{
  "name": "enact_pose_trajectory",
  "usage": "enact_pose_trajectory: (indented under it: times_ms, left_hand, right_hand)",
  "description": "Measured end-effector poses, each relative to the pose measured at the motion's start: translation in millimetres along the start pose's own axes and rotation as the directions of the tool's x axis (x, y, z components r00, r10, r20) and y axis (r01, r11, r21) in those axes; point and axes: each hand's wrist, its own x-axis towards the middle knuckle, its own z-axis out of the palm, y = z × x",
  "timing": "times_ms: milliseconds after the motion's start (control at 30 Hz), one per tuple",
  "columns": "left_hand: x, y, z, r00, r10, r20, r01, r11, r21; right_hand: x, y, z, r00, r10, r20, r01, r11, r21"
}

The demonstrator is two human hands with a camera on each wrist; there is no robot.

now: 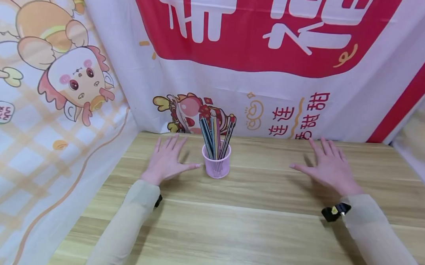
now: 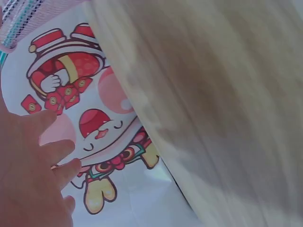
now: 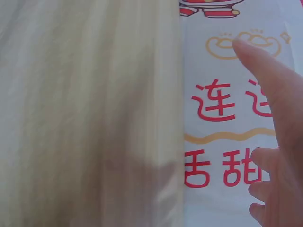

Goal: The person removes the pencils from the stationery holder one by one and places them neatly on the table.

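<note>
Evidently the fingers of the left hand (image 1: 166, 160) and the right hand (image 1: 332, 172) are stretched out and splayed, thumbs pointing inward, with soft shadows beneath them on the bench (image 1: 229, 236). That surface is wood-grained, streaked in straw and light brown, with long straight seams running crosswise.

Just beside the tip of the left thumb, on its inner side, stands the cup (image 1: 218, 172), well apart from the right fingers. It is round and upright, lilac-pink, with a smooth rim and, in the left wrist view, fine mesh that lets the contents show through. Slim sticks (image 1: 215, 138) fan up past the rim: dark teal ones lean toward the left hand, pinkish and tan ones stand in the middle, and black ones with pale lines tilt toward the right.

Back from the fingers, the sleeves (image 1: 123, 227) are cream and matte, and a small black device (image 1: 331, 214) sits at the inner side of each wrist. Beyond the fingertips hangs the backdrop (image 1: 246, 84), white fabric with shallow creases, printed with a red panel, characters and a round cartoon figure behind the cup. Out past the left fingers, a side sheet (image 1: 37, 156) carries peach checks and an upside-down cartoon animal.
</note>
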Motion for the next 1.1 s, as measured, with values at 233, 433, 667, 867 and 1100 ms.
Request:
enact_pose_trajectory:
  times_ms: [233, 433, 667, 867, 1100]
  left_hand:
    - [7.0, 10.8, -7.1, 0.998, -0.007, -0.055, -0.007, 0.971, -0.239]
    - [11.9, 29.9, -7.7, 0.997, -0.079, -0.011, 0.057, 0.806, -0.589]
    - [16.2, 53.4, -1.4, 0.997, -0.083, 0.005, 0.064, 0.729, -0.681]
    - [23.0, 65.2, -0.7, 0.998, -0.070, 0.000, 0.051, 0.724, -0.688]
    - [30.4, 67.6, -0.3, 1.000, -0.011, -0.024, -0.008, 0.723, -0.691]
  right_hand:
    - [8.8, -18, -19, 0.998, 0.008, -0.067, 0.001, 0.991, 0.135]
    - [14.4, -47, -34, 0.995, 0.051, -0.089, -0.022, 0.952, 0.305]
    - [22.9, -78, -34, 0.997, 0.045, -0.057, -0.018, 0.915, 0.404]
    - [30.5, -101, -18, 1.000, 0.015, -0.022, -0.004, 0.896, 0.445]
    - [41.9, -131, 3, 0.996, -0.085, -0.022, 0.083, 0.832, 0.549]
